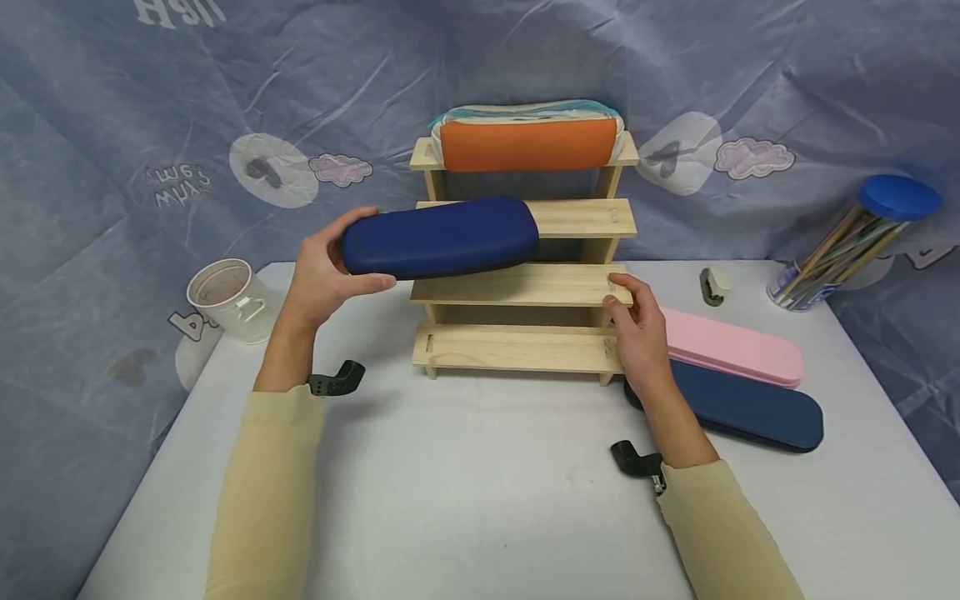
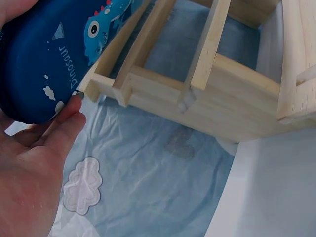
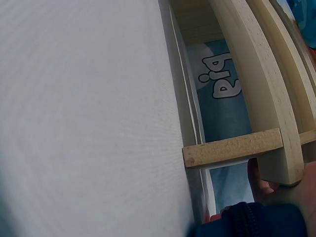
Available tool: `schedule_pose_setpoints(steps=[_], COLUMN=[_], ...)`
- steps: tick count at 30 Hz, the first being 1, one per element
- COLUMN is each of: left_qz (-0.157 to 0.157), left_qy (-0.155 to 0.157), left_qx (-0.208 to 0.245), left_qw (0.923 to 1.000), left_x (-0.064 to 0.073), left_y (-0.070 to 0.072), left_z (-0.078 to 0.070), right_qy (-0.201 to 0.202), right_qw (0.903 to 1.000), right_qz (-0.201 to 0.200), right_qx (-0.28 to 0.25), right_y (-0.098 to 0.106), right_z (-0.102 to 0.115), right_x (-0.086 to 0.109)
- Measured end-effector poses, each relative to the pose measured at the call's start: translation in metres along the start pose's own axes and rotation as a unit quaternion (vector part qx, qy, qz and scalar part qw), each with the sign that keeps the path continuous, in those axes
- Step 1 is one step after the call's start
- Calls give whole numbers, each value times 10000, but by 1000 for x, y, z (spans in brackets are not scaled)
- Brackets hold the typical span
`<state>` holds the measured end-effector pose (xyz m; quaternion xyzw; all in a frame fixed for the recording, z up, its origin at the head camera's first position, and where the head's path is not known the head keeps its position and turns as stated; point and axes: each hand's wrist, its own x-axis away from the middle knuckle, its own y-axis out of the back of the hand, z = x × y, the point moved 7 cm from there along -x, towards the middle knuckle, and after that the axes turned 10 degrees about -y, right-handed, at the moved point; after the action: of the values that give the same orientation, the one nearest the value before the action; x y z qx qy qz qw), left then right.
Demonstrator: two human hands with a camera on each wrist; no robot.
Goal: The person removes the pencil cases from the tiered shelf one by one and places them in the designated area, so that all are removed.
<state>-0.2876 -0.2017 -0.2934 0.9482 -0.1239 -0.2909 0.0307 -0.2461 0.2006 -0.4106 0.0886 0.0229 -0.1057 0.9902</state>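
My left hand (image 1: 318, 265) grips the left end of a blue dinosaur-print pencil case (image 1: 442, 237), thumb on the near side. In the left wrist view, the case (image 2: 44, 64) shows a light-blue dinosaur and the word "Dinosaur". It is held in front of the upper tiers of a stepped wooden rack (image 1: 517, 287), overlapping the second tier from the top. My right hand (image 1: 643, 333) pinches the right end of the tier second from the bottom. An orange pencil case (image 1: 528, 143) with a white and teal top lies on the top tier.
Right of the rack, a pink case (image 1: 735, 348) and a navy case (image 1: 757, 404) lie on the white table (image 1: 480, 500). Behind them are a small white-and-dark object (image 1: 715, 286) and a blue-lidded jar (image 1: 847, 242) of sticks. A white mug (image 1: 232, 300) stands at left.
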Motion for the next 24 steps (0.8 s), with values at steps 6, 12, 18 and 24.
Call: schedule_pose_setpoints(steps=[6, 12, 18, 24], left_qz=[-115, -226, -328, -517], left_qy=[-23, -88, -171, -270], left_qx=[12, 191, 239, 621], left_qw=[9999, 9995, 9990, 9964], left_x=[5, 11, 17, 22], left_y=[9, 17, 26, 36], left_z=[-2, -3, -4, -5], right_qy=[0, 20, -9, -16], right_qw=[10000, 10000, 10000, 10000], right_qz=[2, 9, 7, -12], right_qx=[-10, -36, -10, 29], right_y=[-1, -1, 0, 0], right_z=[0, 0, -1, 0], right_x=[1, 1, 1, 0])
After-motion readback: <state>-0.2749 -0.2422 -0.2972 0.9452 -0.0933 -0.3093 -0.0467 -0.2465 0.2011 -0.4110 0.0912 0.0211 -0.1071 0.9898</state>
